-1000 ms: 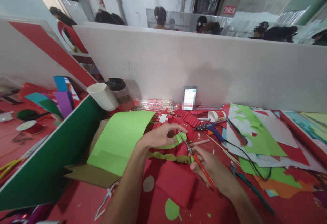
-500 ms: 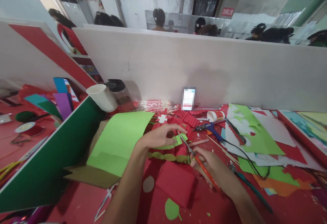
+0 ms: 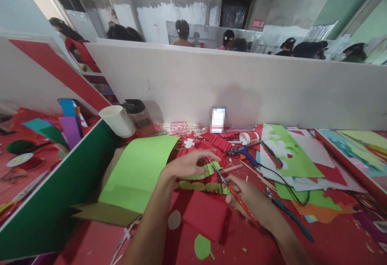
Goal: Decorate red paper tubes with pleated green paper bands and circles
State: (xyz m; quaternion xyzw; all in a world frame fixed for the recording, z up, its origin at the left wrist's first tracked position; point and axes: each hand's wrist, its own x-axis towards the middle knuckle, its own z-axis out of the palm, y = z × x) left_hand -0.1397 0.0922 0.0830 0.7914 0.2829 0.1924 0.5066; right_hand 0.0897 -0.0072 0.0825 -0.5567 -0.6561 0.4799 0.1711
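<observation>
Gripping the orange tool [image 3: 238,200], my right hand [image 3: 250,194] is pointing its metal tip toward mid-frame. My left hand [image 3: 187,164] is arching over the green strip [image 3: 207,173], near that tip; from here I am not making out whether it is pinching it. A red block [image 3: 205,216] is lying at lower centre.

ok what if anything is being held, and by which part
The right hand holds the orange-handled tool, apparently scissors, by its handle. The left hand is at the green paper strip; any grip is unclear.
</observation>
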